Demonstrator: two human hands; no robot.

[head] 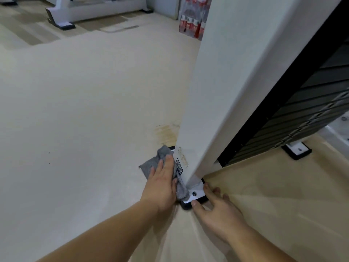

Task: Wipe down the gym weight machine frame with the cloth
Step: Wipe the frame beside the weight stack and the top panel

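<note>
The left hand point(163, 184) lies flat with its fingers extended and pressed together, pushing a grey, crumpled microfibre cloth point(158, 162) against the lower left face of the white, square-section metal upright of the weight machine frame point(226, 87). The cloth bunches under the palm, its lower end trailing down to the frame's base. The right hand point(217, 208) rests open on the floor, fingers spread, its thumb and fingertips touching the edge of the white foot plate with a black rubber pad and a bolt hole point(194, 194) at the bottom of the upright. A small black-and-white code sticker point(179, 166) sits on the upright just beside the left fingers. The pale, beige vinyl floor point(85, 110) shows a yellowish stain point(166, 132) just behind the cloth. To the right, the dark stack of weight plates point(302, 103) stands behind the upright, with a second foot plate point(296, 149) near it. Farther off, shrink-wrapped red-labelled bottles point(192, 21) stand on the floor, and another white machine base point(75, 10) lies well apart at the far left.
</note>
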